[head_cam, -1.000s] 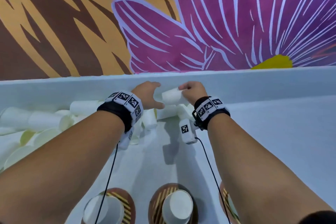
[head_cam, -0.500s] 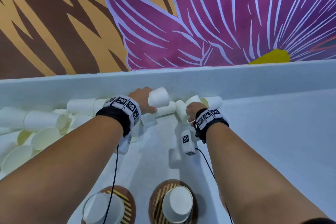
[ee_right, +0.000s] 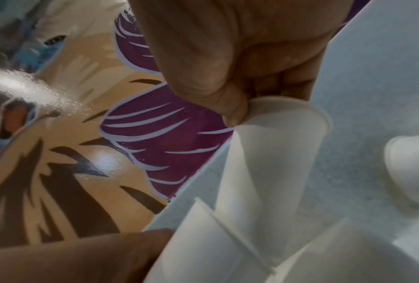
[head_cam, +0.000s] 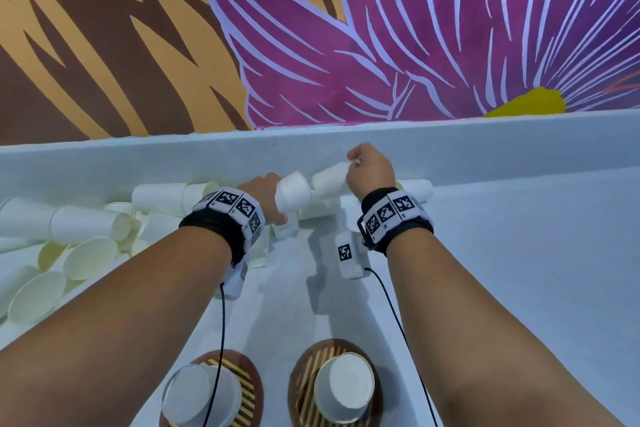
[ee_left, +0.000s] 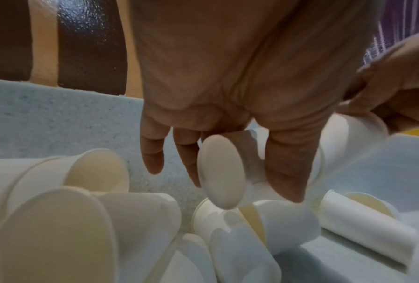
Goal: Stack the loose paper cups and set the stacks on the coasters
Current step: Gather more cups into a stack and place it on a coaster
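Fingers (ee_right: 232, 113) of the right hand (head_cam: 372, 168) are pinching a white paper cup's (head_cam: 330, 178) rim, seen only at the right wrist; the left hand (head_cam: 265, 192) is gripping another white paper cup (head_cam: 292, 192) mid-frame, just below the pale backsplash edge (head_cam: 485, 135).

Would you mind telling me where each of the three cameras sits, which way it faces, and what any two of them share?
Head: worn on the head, looking forward and down over both forearms at the left hand, right hand, loose cups and two coasters.
Left wrist: under the left wrist, looking along the palm at its held cup and the pile.
Right wrist: under the right wrist, looking along the palm at its pinched cup and the mural.
Shared: both wrist views show the right hand's cup.
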The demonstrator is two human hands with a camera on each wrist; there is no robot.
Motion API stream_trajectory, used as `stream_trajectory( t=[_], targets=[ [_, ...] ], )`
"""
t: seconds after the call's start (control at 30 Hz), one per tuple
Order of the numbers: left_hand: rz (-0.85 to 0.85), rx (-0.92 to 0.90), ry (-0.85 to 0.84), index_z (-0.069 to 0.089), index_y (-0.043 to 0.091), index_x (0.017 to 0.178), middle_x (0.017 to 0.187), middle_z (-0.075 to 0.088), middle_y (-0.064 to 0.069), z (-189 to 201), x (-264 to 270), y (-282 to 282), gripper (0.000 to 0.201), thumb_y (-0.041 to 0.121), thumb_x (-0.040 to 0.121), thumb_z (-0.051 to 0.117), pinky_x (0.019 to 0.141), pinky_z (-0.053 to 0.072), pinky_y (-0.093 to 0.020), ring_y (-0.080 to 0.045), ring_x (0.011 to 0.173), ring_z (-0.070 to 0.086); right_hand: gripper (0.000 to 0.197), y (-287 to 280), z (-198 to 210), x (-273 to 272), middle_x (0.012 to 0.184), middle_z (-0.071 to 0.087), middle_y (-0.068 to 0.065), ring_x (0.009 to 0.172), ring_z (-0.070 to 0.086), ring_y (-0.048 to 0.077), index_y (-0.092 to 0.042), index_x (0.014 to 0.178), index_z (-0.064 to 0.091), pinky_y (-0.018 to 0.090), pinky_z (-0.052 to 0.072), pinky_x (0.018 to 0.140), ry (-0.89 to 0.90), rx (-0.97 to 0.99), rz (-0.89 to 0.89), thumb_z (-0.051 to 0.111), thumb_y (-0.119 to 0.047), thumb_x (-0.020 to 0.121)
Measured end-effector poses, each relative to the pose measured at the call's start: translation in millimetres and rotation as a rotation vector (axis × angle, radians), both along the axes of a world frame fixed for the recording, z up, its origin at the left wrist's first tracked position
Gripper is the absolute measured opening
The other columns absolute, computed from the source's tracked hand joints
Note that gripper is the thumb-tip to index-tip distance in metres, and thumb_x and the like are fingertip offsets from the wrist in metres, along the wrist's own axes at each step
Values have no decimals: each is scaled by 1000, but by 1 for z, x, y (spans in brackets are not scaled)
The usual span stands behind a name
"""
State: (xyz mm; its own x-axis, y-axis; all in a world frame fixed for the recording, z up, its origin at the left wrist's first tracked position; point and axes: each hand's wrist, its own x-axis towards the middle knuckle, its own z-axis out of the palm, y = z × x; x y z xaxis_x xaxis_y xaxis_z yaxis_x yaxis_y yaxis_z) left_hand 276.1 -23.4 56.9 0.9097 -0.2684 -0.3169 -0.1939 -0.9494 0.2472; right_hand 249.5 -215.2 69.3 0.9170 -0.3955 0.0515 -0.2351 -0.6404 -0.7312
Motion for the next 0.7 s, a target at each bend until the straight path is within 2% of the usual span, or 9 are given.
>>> stream_trajectory(
  t=[0.1, 0.17, 0.2, 0.27, 0.33, 0.43, 0.53, 0.63, 0.7],
  targets=[
    [-22, -65, 15, 45, 11, 128, 116, 62, -10, 2, -1, -8, 65, 27, 74, 79, 88, 51, -42, -32, 103, 61, 25, 13, 3, 4, 92, 58, 1, 84, 58, 21, -15, 114, 56, 31, 50, 75, -63, 50, 141, 45, -4, 94],
    [-41, -133, 12, 43, 12, 131, 119, 59, -9, 3, -1, -13, 68, 26, 75, 79, 87, 49, -41, -31, 104, 59, 24, 22, 0, 6, 78, 52, -4, 73, 52, 14, -14, 115, 56, 28, 43, 70, -53, 75, 236, 45, -6, 95],
    [-38, -154, 7, 40, 13, 132, 120, 58, -8, 2, -1, -14, 71, 27, 75, 79, 88, 49, -41, -30, 105, 57, 23, 26, -2, 6, 77, 52, -5, 71, 50, 12, -13, 115, 56, 26, 40, 71, -39, 88, 279, 44, -9, 97],
    [-18, -171, -2, 38, 14, 134, 121, 56, -8, -1, 0, -16, 74, 30, 75, 79, 86, 48, -40, -29, 106, 56, 25, 26, -4, 8, 90, 60, 2, 81, 53, 15, -10, 116, 56, 24, 38, 75, -47, 101, 301, 38, -17, 101],
    [-2, -177, -3, 36, 13, 135, 122, 55, -8, -4, 1, -15, 75, 31, 75, 78, 82, 46, -37, -29, 106, 55, 27, 16, -10, 16, 106, 63, 10, 94, 57, 24, -8, 116, 56, 27, 41, 80, -53, 47, 218, 36, -18, 101],
    [5, -199, -5, 37, 13, 134, 121, 55, -8, -5, 3, -14, 73, 28, 76, 78, 77, 42, -34, -28, 104, 55, 32, -12, -29, 25, 123, 54, 12, 114, 52, 33, -13, 122, 57, 39, 45, 95, 120, -193, 20, 43, -12, 94],
    [4, -188, -5, 38, 11, 133, 120, 55, -8, -4, 4, -16, 69, 26, 78, 77, 75, 41, -33, -27, 104, 56, 42, -33, -51, 23, 130, 48, 12, 118, 49, 35, -17, 129, 52, 45, 43, 99, 328, -378, -26, 47, -13, 88],
    [8, -180, 6, 38, 11, 133, 122, 55, -9, -7, 7, -18, 69, 25, 78, 77, 77, 41, -33, -29, 107, 56, 53, -40, -74, 24, 133, 46, 13, 120, 48, 36, -25, 139, 40, 44, 41, 103, 413, -453, 53, 48, -17, 87],
    [3, -171, 25, 37, 11, 134, 122, 55, -9, -11, 8, -17, 70, 25, 78, 77, 79, 42, -33, -28, 108, 56, 60, -38, -82, 25, 137, 39, 13, 119, 48, 37, -35, 143, 32, 45, 43, 100, 449, -452, 98, 47, -16, 88]
  ],
)
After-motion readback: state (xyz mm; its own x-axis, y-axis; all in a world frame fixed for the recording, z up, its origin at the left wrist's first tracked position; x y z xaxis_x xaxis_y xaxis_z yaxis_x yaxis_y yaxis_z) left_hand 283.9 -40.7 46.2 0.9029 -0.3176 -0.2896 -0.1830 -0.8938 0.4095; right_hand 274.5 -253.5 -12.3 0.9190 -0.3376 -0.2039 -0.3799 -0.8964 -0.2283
